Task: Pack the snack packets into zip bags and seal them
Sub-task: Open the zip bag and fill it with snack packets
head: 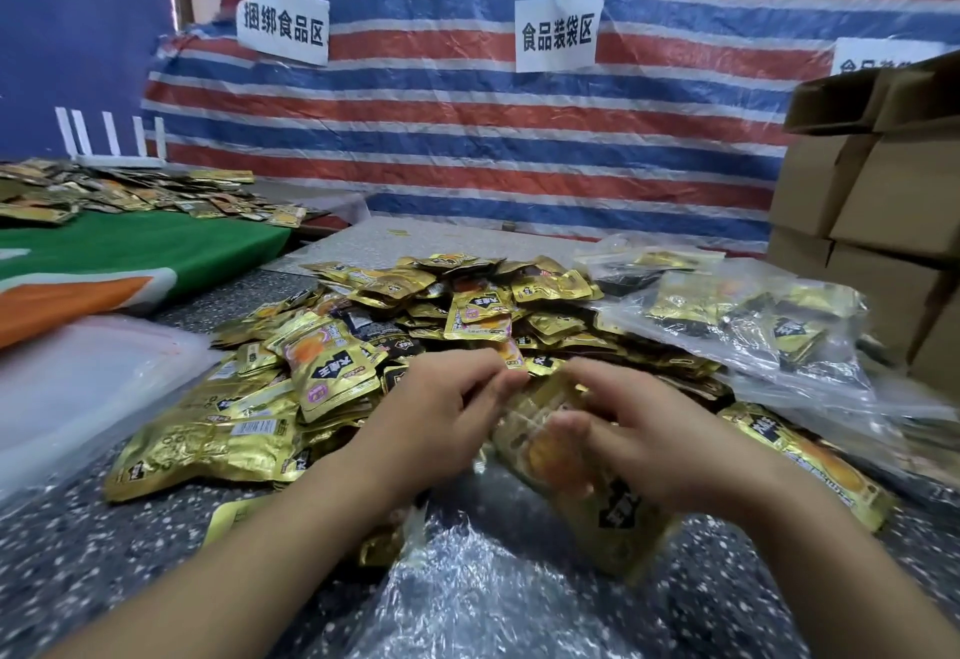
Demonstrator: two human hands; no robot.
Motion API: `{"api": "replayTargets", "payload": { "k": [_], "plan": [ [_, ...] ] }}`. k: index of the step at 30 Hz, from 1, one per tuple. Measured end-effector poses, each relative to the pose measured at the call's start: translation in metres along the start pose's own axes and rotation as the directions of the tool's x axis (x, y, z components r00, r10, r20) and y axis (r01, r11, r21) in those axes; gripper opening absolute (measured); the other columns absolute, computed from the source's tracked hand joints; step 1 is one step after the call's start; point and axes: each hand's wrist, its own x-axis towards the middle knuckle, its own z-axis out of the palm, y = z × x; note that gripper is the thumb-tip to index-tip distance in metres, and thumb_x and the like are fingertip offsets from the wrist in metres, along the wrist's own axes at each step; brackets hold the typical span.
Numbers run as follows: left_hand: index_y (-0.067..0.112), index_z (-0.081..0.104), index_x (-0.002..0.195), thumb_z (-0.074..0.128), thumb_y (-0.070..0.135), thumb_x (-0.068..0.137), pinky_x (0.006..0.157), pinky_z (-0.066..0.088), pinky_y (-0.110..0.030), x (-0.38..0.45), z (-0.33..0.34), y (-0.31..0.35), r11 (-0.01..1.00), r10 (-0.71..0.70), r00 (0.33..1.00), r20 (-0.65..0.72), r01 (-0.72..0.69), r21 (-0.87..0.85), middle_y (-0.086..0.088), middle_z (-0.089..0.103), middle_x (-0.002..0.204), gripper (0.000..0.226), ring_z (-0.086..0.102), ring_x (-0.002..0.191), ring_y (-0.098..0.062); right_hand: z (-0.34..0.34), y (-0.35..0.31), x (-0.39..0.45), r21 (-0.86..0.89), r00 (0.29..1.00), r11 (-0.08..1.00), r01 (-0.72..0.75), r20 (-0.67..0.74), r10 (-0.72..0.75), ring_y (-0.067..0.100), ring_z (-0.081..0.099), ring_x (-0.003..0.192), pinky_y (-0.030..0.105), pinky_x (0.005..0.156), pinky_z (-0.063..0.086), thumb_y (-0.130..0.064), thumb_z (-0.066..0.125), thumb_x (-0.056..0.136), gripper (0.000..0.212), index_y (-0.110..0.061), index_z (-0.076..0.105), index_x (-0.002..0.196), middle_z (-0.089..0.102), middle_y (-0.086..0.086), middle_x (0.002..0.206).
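1. Left hand (441, 419) is curling its fingers at the top edge of a clear zip bag (582, 476), pinching it just in front of the heap
2. Right hand (649, 440) is gripping the same zip bag from the other side, thumb across gold snack packets showing through the plastic; motion blur is hiding whether the zip is closed
3. Loose pile of gold snack packets (415, 325) is lying on the speckled table (104, 544), just beyond both hands
4. Filled zip bags (753, 325) are sitting right of the pile, beside stacked cardboard boxes (872, 190)
5. Crinkled clear plastic (493, 585) is lying between the forearms
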Motion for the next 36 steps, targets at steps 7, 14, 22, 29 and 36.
{"api": "replayTargets", "payload": {
  "k": [7,14,22,29,36],
  "plan": [
    [0.030,0.047,0.064,0.051,0.040,0.097,0.050,0.027,-0.014,0.001,0.002,0.002,0.999,-0.046,0.997,-0.067,0.044,-0.024,0.013,0.046,0.054,0.034,0.041,0.052,-0.002,0.011,-0.002,0.004,-0.017,0.999,1.000,0.018,0.034,-0.017,-0.002,0.058,0.089,0.018,0.075,0.046,-0.041,0.041,0.103,0.026,-0.030,0.064,0.103,0.065,-0.018,0.093],
    [0.026,0.054,0.068,0.045,0.045,0.098,0.045,0.028,-0.012,0.002,-0.001,0.001,0.995,-0.088,0.982,-0.170,0.081,-0.050,-0.001,0.047,0.052,0.036,0.042,0.048,-0.008,0.009,0.006,0.002,-0.073,0.998,0.997,0.034,-0.059,-0.038,-0.001,0.056,0.091,0.022,0.078,0.047,-0.056,0.064,0.086,0.023,-0.033,0.062,0.080,0.057,-0.017,0.096],
    [0.014,0.052,0.070,0.040,0.050,0.097,0.044,0.037,-0.034,0.003,-0.006,0.007,0.975,-0.165,0.961,-0.223,0.125,-0.182,-0.006,0.053,0.061,0.046,0.046,0.046,-0.017,0.002,0.017,0.000,0.052,0.991,0.994,-0.100,0.099,0.094,-0.001,0.046,0.057,0.017,0.054,0.037,-0.043,0.065,0.092,0.033,-0.015,0.069,0.075,0.056,-0.009,0.065],
    [0.009,0.051,0.070,0.040,0.041,0.097,0.045,0.039,-0.027,0.009,-0.017,0.016,0.960,-0.209,0.900,-0.381,0.114,-0.257,-0.012,0.052,0.058,0.043,0.048,0.047,-0.014,-0.006,-0.004,-0.004,0.372,0.951,0.923,0.102,-0.308,0.019,0.028,0.067,0.071,0.032,0.067,0.050,-0.034,0.075,0.086,0.020,-0.018,0.071,0.076,0.071,0.010,0.075],
    [0.013,0.052,0.072,0.040,0.037,0.098,0.045,0.042,-0.019,0.016,-0.033,0.028,0.939,-0.188,0.871,-0.454,0.023,-0.343,-0.001,0.053,0.057,0.038,0.050,0.047,-0.006,-0.019,-0.028,-0.001,0.582,0.902,0.766,0.273,-0.431,0.005,0.016,0.071,0.066,0.022,0.061,0.056,-0.024,0.067,0.083,0.015,-0.009,0.069,0.082,0.074,0.007,0.074]
  ]
}}
